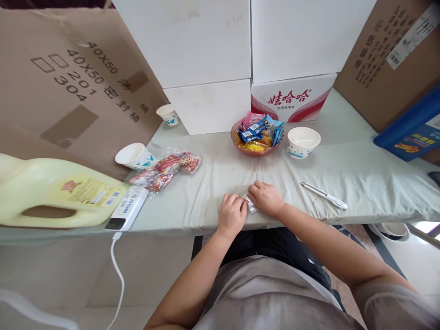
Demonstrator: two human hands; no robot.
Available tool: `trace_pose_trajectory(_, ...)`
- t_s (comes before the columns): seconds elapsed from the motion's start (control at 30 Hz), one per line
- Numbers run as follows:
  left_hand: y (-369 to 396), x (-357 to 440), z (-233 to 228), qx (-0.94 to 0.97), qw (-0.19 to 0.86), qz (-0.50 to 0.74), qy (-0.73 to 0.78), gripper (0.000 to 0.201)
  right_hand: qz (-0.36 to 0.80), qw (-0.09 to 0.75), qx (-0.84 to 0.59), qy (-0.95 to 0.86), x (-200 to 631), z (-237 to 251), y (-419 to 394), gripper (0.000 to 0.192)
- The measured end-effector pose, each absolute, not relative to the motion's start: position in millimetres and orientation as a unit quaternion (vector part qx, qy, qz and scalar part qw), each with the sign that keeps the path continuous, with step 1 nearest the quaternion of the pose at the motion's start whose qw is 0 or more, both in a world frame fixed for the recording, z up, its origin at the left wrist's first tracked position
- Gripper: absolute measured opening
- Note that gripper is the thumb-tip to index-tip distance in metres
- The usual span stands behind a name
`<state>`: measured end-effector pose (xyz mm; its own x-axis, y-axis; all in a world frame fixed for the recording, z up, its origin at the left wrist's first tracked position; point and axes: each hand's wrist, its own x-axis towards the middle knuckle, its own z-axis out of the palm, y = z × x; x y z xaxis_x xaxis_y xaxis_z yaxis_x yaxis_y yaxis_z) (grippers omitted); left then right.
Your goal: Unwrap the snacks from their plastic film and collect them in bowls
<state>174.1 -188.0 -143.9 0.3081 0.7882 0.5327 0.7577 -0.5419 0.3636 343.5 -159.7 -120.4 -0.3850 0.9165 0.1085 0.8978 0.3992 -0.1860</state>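
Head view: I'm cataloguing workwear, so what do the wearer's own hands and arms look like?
The left hand and right hand are bare, with no gloves or watch showing. Both forearms are uncovered. A short, plain grey-brown sleeve covers the right upper arm; the left sleeve can't be made out.

Head camera: single view, directed forward and down.
Mounted at head height above the wearer's shirt (261, 293), the camera faces across the table (206, 181) toward the white boxes (209, 105); the left hand (233, 212) and right hand (265, 198) lie at close range, just below frame center.
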Motion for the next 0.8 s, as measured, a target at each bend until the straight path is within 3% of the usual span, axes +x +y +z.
trace_pose_trajectory(0.17,-185,177,-147,0.793,0.019,0.356,0.493,0.006,0.002,0.140,-0.638,-0.757,376,-111,-149,0.021)
trace_pose_trajectory(0.3,-186,175,-146,0.798,0.022,0.350,0.491,0.005,0.024,0.217,-0.488,-0.845,372,-110,-169,0.020)
trace_pose_trajectory(0.4,-187,173,-144,0.802,0.031,0.346,0.485,0.004,0.040,0.172,-0.407,-0.896,358,-119,-187,0.022)
trace_pose_trajectory(0.53,-187,170,-143,0.806,0.038,0.357,0.470,0.008,0.060,0.123,-0.411,-0.901,373,-117,-176,0.019)
trace_pose_trajectory(0.7,-187,172,-142,0.822,0.019,0.340,0.457,0.007,-0.073,0.273,-0.562,-0.777,451,-61,-114,0.027)
trace_pose_trajectory(0.73,-187,173,-142,0.825,0.015,0.335,0.455,0.007,-0.106,0.272,-0.606,-0.740,466,-48,-100,0.028)
trace_pose_trajectory(0.8,-187,173,-142,0.829,0.008,0.329,0.453,0.007,-0.112,0.188,-0.701,-0.679,488,-31,-73,0.030)
